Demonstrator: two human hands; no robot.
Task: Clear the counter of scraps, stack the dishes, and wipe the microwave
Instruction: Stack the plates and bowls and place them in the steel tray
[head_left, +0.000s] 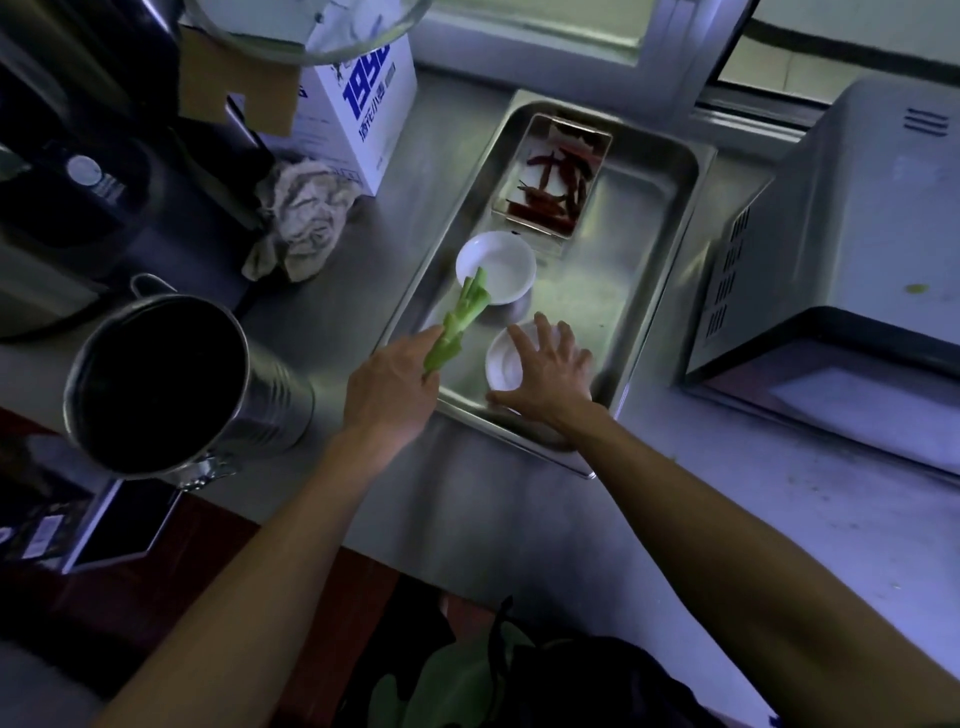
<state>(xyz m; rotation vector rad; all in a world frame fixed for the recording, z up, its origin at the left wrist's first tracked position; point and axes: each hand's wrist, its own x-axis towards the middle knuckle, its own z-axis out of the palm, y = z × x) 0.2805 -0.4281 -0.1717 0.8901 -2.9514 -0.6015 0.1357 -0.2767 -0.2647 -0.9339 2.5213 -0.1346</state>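
A big shiny metal pot (171, 384) lies tipped on its side at the left of the counter; its dark mouth faces the camera; behind it sits a crumpled pale cloth (301, 218), touching a white box with blue print (358, 109); a clear glass bowl (306, 26) shows at the top edge; a window (545, 26) runs along the back; green leaves (457, 675) lie low down near the floor.

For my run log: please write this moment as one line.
left hand: holds green stalk | right hand: on near white dish | far white dish: in metal tray | stacking: not yet
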